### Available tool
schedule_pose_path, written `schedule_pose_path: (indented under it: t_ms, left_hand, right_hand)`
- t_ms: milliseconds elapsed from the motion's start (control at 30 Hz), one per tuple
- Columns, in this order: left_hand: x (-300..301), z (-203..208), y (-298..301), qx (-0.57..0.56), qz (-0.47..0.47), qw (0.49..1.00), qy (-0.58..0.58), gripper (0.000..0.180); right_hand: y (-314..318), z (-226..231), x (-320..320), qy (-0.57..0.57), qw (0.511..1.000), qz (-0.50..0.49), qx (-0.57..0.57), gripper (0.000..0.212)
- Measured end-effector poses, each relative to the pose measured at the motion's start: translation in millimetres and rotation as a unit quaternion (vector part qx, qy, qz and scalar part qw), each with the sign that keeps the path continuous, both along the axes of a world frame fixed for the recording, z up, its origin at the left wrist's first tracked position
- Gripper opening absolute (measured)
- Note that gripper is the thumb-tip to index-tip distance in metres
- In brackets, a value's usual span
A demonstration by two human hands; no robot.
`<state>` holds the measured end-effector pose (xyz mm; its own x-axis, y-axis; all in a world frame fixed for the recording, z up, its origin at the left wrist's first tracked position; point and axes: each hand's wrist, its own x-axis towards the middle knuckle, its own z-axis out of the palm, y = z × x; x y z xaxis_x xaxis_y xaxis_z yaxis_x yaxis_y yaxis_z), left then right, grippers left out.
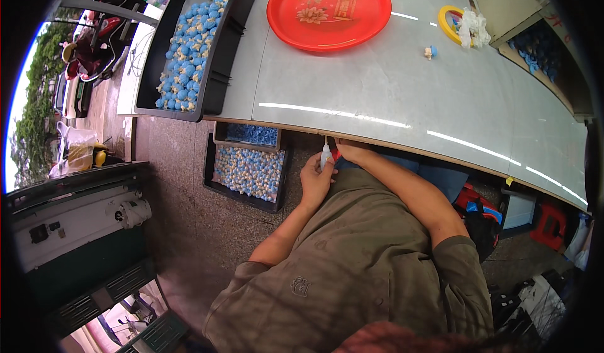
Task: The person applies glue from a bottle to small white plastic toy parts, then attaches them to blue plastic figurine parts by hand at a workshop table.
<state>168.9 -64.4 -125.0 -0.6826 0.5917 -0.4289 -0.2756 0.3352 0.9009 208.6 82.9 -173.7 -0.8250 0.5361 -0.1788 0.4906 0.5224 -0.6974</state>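
The left hand [314, 178] is closed around a small white bottle [326, 159], its thin nozzle pointing to 12 o'clock toward the edge of the grey table [352, 89]. The right hand [351, 152] is just beside it at 3 o'clock, fingers mostly hidden at that edge; I cannot tell whether they grip anything, or whether the hands touch. A bit of red shows between them, too small to make out.

Clock directions run from the bottle. At 12, a round red tray [372, 15] lies on the table. Between 10 and 11, a black crate [221, 70] holds blue-and-cream pieces [187, 60]. At 9, below table level, a second crate [282, 183] holds smaller ones, just beside a bin [246, 145] of blue bits. Between 1 and 2, a single piece [430, 52] lies near a yellow ring [448, 25] with crumpled clear plastic [473, 28] against it.
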Motion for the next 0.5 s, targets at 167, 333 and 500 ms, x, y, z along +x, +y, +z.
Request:
schedule_pose_path:
  t_ms: [167, 333, 500]
  left_hand:
    - [0.0, 0.8, 0.2, -0.005, 0.004, 1.0, -0.003, 0.03]
    - [0.3, 2.7, 1.4, -0.031, 0.008, 0.999, -0.006, 0.027]
    - [0.5, 3.8, 1.5, -0.007, 0.01, 1.0, 0.009, 0.029]
  right_hand:
    - [-1.1, -0.5, -0.5, -0.031, 0.999, -0.005, -0.006, 0.035]
    - [-0.7, 0.0, -0.6, -0.02, 1.0, -0.01, 0.003, 0.036]
    - [-0.7, 2.7, 0.1, -0.008, 1.0, -0.027, -0.002, 0.036]
